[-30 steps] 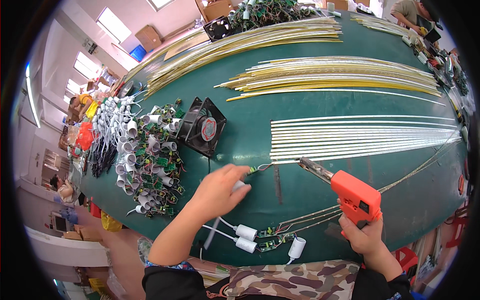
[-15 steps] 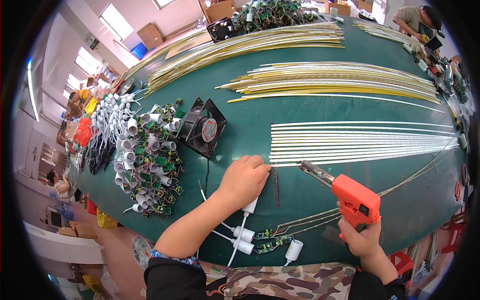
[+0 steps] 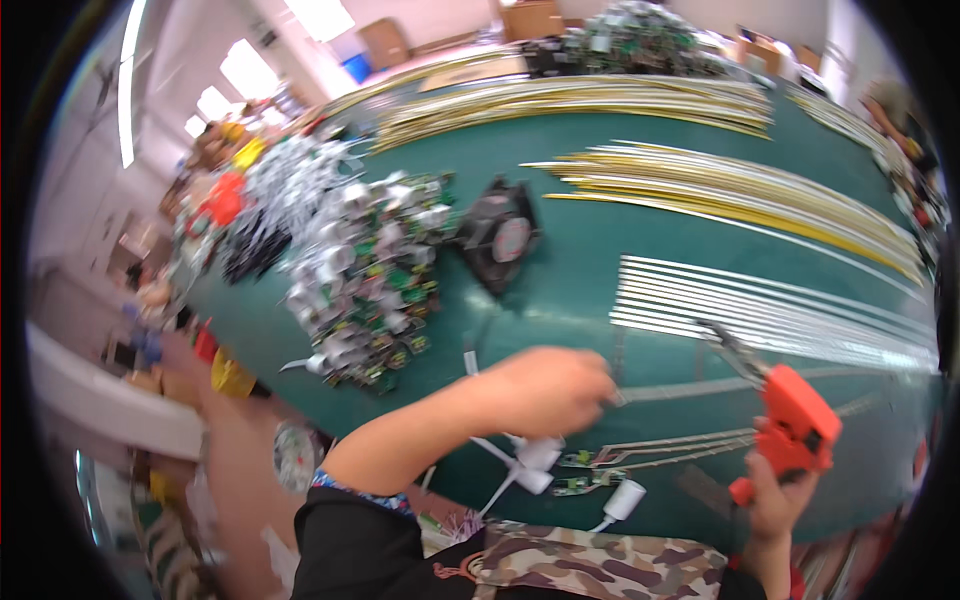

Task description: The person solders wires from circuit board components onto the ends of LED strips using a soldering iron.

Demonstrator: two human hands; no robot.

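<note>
My left hand [image 3: 555,388], smeared by motion, is closed at the end of a thin LED strip [image 3: 690,388] that stretches off to the right, apart from the row. In my right hand [image 3: 780,498] is a red soldering gun [image 3: 800,415], its dark metal tip pointing up and left over the row of LED strips [image 3: 760,308] laid side by side. Below my left hand lie white cylindrical caps with cables, one cap [image 3: 625,498] lying apart. Small green circuit boards [image 3: 590,482] there have wires joined to more strips [image 3: 680,443].
A black fan [image 3: 500,238] stands left of the row. Beside it is a heap of white caps and circuit boards [image 3: 375,270], with white cables [image 3: 300,185] behind. Bundles of yellow and white strips [image 3: 720,190] lie farther back on the green table [image 3: 560,300]. A co-worker [image 3: 890,110] sits far right.
The view has swung, so the table appears farther right. My left hand has drawn the nearest strip toward me, away from the row. The soldering gun's tip no longer meets that strip's end.
</note>
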